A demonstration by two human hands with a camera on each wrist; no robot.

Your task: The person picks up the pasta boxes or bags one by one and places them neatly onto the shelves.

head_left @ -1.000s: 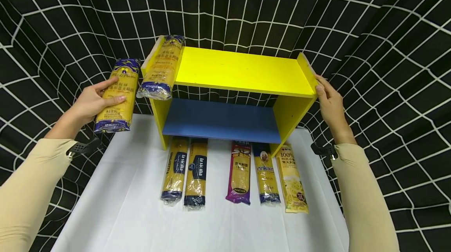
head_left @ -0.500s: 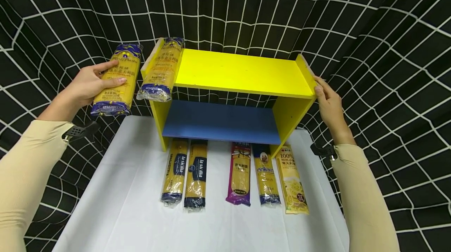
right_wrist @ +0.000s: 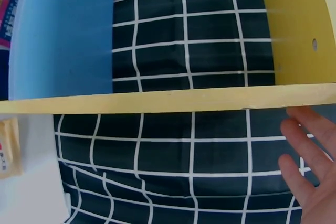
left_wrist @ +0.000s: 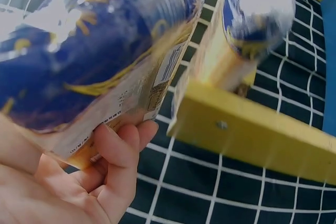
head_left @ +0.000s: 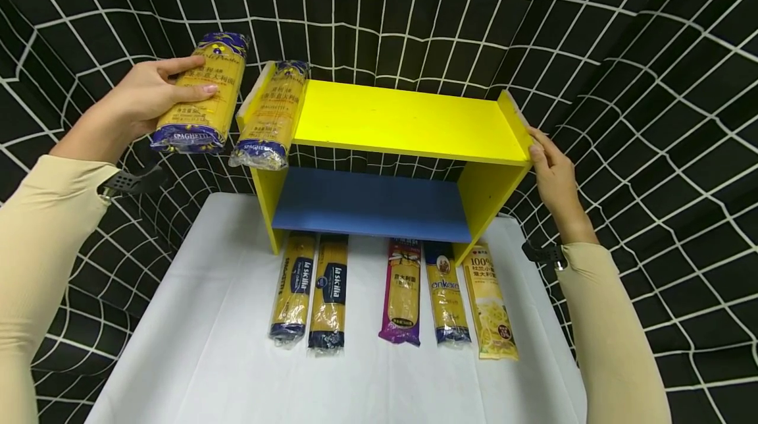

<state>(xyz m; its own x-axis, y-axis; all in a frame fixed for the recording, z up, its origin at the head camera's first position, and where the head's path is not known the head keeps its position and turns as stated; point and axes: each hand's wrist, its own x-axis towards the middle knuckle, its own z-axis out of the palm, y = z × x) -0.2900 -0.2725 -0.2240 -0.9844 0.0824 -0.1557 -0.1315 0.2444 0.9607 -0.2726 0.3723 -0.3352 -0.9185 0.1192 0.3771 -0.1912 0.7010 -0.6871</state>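
Observation:
My left hand (head_left: 145, 95) grips a spaghetti packet (head_left: 208, 91), yellow with blue ends, raised left of the shelf. In the left wrist view, its blue end (left_wrist: 94, 45) fills the upper left, and the fingers (left_wrist: 118, 150) curl underneath. A similar spaghetti packet (head_left: 274, 111) lies on the yellow top board (head_left: 397, 118) against its left side, the front end overhanging. With fairly straight fingers, my right hand (head_left: 555, 180) touches the outside of the shelf's right side panel (head_left: 514, 124). In the right wrist view, those fingers (right_wrist: 307, 145) stand by the panel's edge (right_wrist: 194, 99).
The shelf's lower board (head_left: 373, 203) is blue. On the white tablecloth (head_left: 367, 384), several pasta packets lie partly under the shelf, including a la sicilia packet (head_left: 328, 292), a purple-edged packet (head_left: 403, 292) and a pale yellow packet (head_left: 490, 305). Black, white-gridded cloth (head_left: 414, 16) surrounds the table.
My left hand has risen steadily with the spaghetti packet, from beside the shelf's left side to above the top board's level. My right hand has stayed at the right panel.

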